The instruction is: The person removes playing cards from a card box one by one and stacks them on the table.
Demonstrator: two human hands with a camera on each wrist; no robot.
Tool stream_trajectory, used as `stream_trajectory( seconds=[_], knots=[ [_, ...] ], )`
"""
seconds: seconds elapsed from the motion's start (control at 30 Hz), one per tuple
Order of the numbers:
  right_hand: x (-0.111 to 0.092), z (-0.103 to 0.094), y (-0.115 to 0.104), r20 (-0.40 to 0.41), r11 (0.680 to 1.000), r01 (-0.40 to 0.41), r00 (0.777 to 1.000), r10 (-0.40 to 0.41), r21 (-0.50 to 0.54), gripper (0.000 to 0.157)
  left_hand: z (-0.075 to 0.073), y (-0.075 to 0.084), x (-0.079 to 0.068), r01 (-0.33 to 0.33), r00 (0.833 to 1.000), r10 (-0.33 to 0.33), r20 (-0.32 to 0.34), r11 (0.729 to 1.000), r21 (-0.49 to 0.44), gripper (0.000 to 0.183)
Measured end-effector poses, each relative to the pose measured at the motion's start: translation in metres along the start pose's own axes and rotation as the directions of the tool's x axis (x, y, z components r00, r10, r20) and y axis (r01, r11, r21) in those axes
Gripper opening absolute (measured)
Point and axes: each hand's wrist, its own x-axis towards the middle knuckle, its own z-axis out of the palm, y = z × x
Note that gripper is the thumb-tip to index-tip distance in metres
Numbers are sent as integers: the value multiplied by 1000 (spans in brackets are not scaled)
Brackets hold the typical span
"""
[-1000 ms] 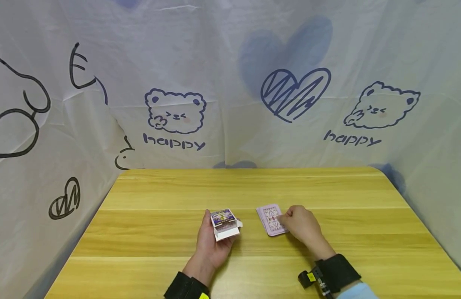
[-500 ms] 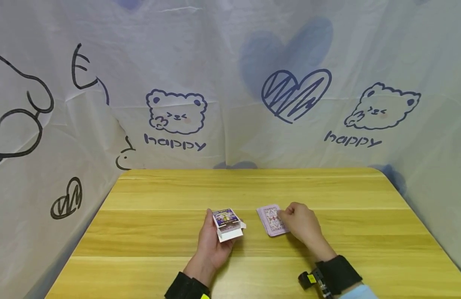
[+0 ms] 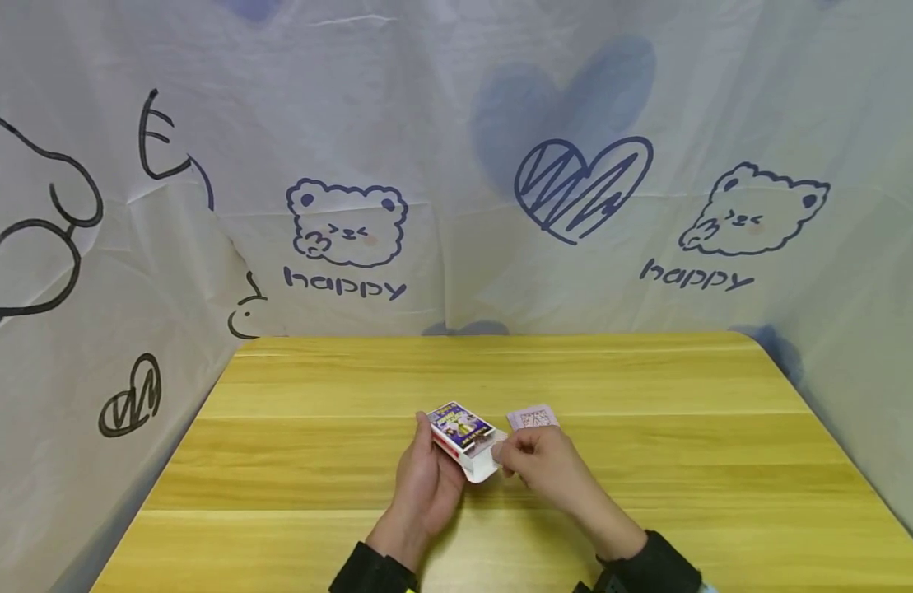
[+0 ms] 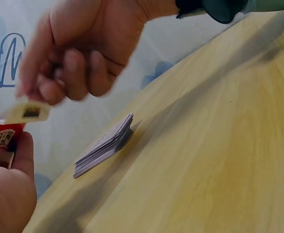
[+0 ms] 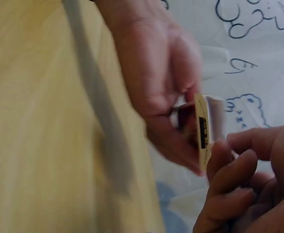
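My left hand [image 3: 429,486] holds a playing-card box [image 3: 459,427] with a purple, yellow and white front; red shows on its side. The box's near end is open, with a pale flap [image 5: 203,131] bearing a dark printed patch. At that flap, my right hand [image 3: 548,469] has its fingers curled, thumb and fingertips pinching the edge. Whether a card is also between them cannot be told, as the view is blurred. Behind the right hand, a stack of playing cards [image 3: 536,417] lies face down on the table, partly hidden; the left wrist view shows the stack's [image 4: 104,145] slanted edge.
The wood-grain table [image 3: 300,461] has rounded far corners. White fabric [image 3: 456,99] with drawn bears, hearts and lettering hangs behind it and along both sides. Dark bands [image 3: 652,568] with cameras are strapped round the wrists.
My right hand has left the card stack and moved left to the box's open end. The left hand has turned the box and shifted it slightly right and away. The stack stays put.
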Motion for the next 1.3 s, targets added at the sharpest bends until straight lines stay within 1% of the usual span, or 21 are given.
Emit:
stream_trajectory(
  seconds=[0.1,0.2,0.3,0.37,0.47,0.57,0.63,0.73,0.8,0.9,1.0,1.07,1.13,1.2,1.3],
  knots=[
    [1,4,5,11,999,-48,999,48,-12,33,3,0,-2,-7,1000,8,26,1000,-7,69],
    [2,7,8,-9,995,-93,996,93,32,36,6,1,-5,-10,999,10,33,1000,-4,66],
    [3,10,11,-34,988,-128,991,131,83,32,9,2,-7,-15,999,15,33,1000,2,65],
    [4,12,12,-38,981,-145,988,151,130,31,10,2,-8,-17,999,17,38,1000,3,66],
    [4,14,14,-37,971,-159,985,169,179,33,10,1,-9,-15,999,15,50,1000,0,67],
    [4,16,14,-40,965,-169,983,180,203,36,10,1,-9,-9,998,10,59,1000,-4,67],
    [3,17,14,-35,959,-173,982,185,225,35,10,1,-9,-2,998,2,63,1000,-1,66],
    [2,17,12,-7,946,-180,982,188,269,28,7,2,-8,-2,999,2,54,1000,0,64],
    [1,16,12,30,939,-180,983,179,293,23,5,3,-7,-10,999,10,41,1000,1,63],
    [0,13,10,102,937,-180,983,156,300,17,2,5,-5,-24,1000,24,20,1000,-3,63],
    [0,11,9,172,935,-182,976,134,304,23,0,7,-3,-28,1000,28,10,1000,-1,65],
    [0,10,8,197,935,-184,972,127,302,28,-1,7,-3,-29,1000,29,9,1000,-2,66],
    [0,10,8,192,941,-180,973,127,287,27,-2,8,-3,-31,999,31,13,1000,-6,67],
    [0,10,9,159,951,-168,979,130,258,23,-2,8,-3,-31,999,31,26,999,-8,67],
    [1,9,10,115,966,-141,986,118,218,26,-2,8,-3,-31,999,31,28,999,-12,68]
  ],
)
